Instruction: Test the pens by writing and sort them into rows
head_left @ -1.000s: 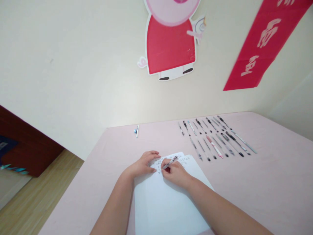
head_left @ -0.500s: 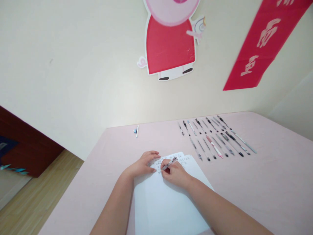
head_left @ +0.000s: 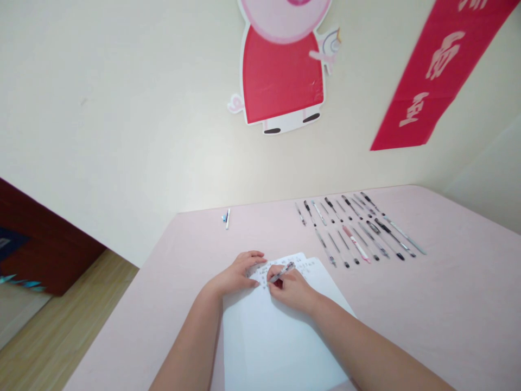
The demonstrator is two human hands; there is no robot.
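Note:
White sheets of paper point(head_left: 277, 342) lie in front of me, with lines of small dark handwriting across their upper part. My right hand point(head_left: 291, 288) is closed around a clear-barrelled pen point(head_left: 288, 267), its lower end against the writing; the tip itself is hidden by my fingers. On the paper's upper left edge rests my left hand point(head_left: 240, 274), thumb and fingers spread, holding nothing. Beyond the paper to the right, several pens point(head_left: 358, 244) are laid out in two rows, among them a pink one point(head_left: 352, 239).
A pink-covered table point(head_left: 456, 315) stretches under everything and meets the wall at its far edge. Near that edge on the left lie a white pen point(head_left: 228, 219) and a small blue item point(head_left: 223, 218). A cartoon pig cutout point(head_left: 283, 76) and a red banner point(head_left: 431, 81) hang on the wall.
Both hands hold nearly the same pose on the paper, the pen still in my right hand. The whole view has shifted very slightly.

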